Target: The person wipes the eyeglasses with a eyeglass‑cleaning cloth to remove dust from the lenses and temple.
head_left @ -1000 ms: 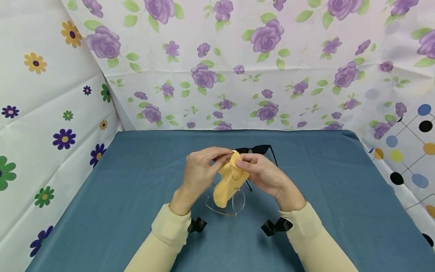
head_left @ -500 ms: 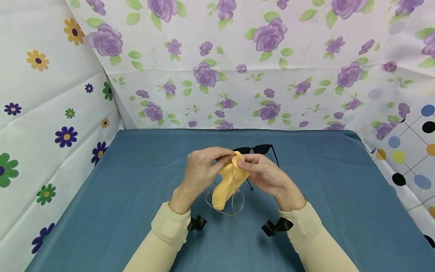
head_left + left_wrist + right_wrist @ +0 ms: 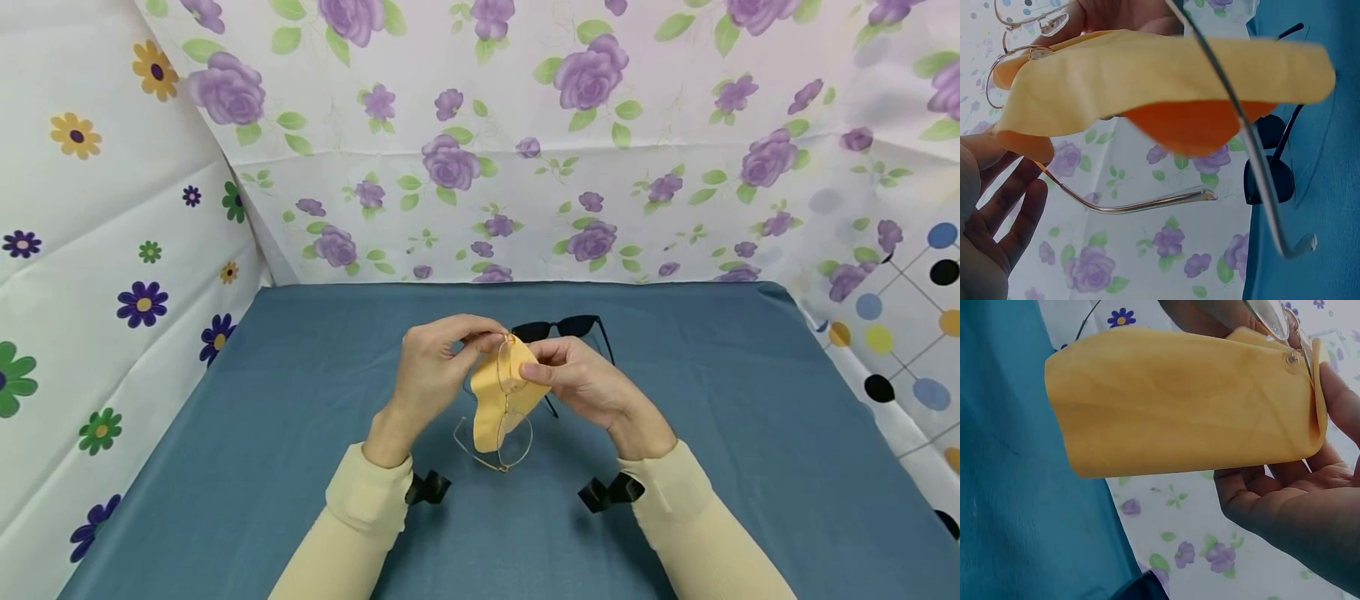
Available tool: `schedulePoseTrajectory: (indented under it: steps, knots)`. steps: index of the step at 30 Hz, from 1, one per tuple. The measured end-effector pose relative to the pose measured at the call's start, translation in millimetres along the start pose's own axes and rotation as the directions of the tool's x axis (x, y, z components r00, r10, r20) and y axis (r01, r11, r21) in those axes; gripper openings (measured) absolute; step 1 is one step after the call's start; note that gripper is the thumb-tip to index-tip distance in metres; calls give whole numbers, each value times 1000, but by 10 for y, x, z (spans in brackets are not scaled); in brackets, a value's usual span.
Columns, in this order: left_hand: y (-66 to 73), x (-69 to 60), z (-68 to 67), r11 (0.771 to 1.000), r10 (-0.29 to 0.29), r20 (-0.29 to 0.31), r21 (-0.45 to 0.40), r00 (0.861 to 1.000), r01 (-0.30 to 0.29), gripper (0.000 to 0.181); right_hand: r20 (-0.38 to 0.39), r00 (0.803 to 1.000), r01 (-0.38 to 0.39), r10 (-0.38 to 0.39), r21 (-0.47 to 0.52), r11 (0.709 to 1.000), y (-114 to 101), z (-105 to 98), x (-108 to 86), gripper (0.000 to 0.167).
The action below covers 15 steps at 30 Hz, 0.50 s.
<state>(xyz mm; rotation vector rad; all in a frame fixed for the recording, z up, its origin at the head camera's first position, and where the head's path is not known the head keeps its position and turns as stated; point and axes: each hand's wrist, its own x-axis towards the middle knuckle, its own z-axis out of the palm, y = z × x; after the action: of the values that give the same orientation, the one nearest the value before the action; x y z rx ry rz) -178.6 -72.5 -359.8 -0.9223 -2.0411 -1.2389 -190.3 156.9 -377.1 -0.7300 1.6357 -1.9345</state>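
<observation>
Head view, left to right: above a table spread with plain blue cloth [image 3: 285,417], the left hand [image 3: 431,371] pinches the top end of slim gold metal-framed glasses with rounded clear lenses [image 3: 515,440]. They are held up in the air, one lens above the other, with a limp yellow cloth [image 3: 489,408] against the upper lens. Behind, black dark-lensed sunglasses [image 3: 577,326] rest on the table. Furthest right, the right hand [image 3: 596,396] pinches the yellow cloth beside that lens, thumb in front.

text: none legible | labels, brands: none | numbers, signs: none
</observation>
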Motion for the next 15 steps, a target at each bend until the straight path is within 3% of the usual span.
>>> schedulePoseTrajectory:
  steps: [9,15]
  knots:
    - [-14,-13,8,998,10,24,69,1000,-11,9,-44,999,-24,22,-34,999,-13,-25,9,11]
    - [-6,-36,68,990,33,94,133,995,-45,10,-60,997,-40,41,18,999,-7,8,-3,16]
